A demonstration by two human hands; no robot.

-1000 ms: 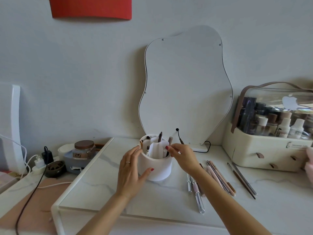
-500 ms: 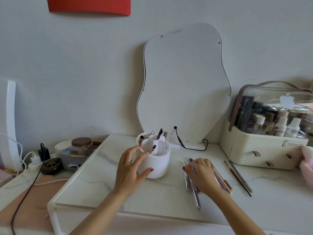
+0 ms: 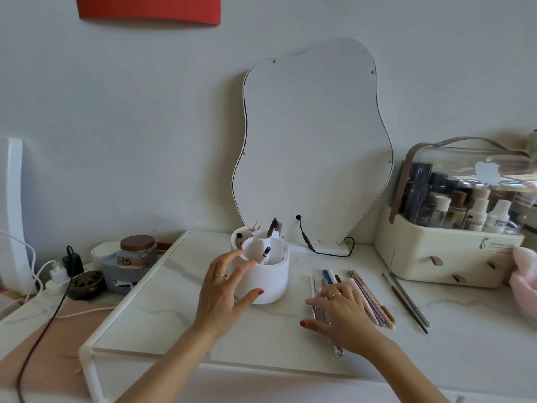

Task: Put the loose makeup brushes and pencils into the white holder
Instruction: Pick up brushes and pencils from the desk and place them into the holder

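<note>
The round white holder (image 3: pixel 273 279) stands mid-table with several brushes and pencils upright in its compartments. My left hand (image 3: pixel 225 292) curves around its left side, fingers on the rim and thumb against the wall. To the right, a row of loose pencils and brushes (image 3: pixel 369 298) lies on the marble top. My right hand (image 3: pixel 338 312) rests flat on the left part of that row, fingers spread over the items; no item is lifted. Two thin dark brushes (image 3: pixel 406 303) lie apart further right.
A wavy-edged mirror (image 3: pixel 313 146) leans on the wall behind the holder, its black cable (image 3: pixel 322 248) trailing on the table. A cream cosmetics case (image 3: pixel 453 242) stands at right. At left sit a jar (image 3: pixel 136 251), chargers and cables.
My right hand left the holder's rim and came down onto the loose pencils at right, then settled lower on them. My left hand stayed on the holder.
</note>
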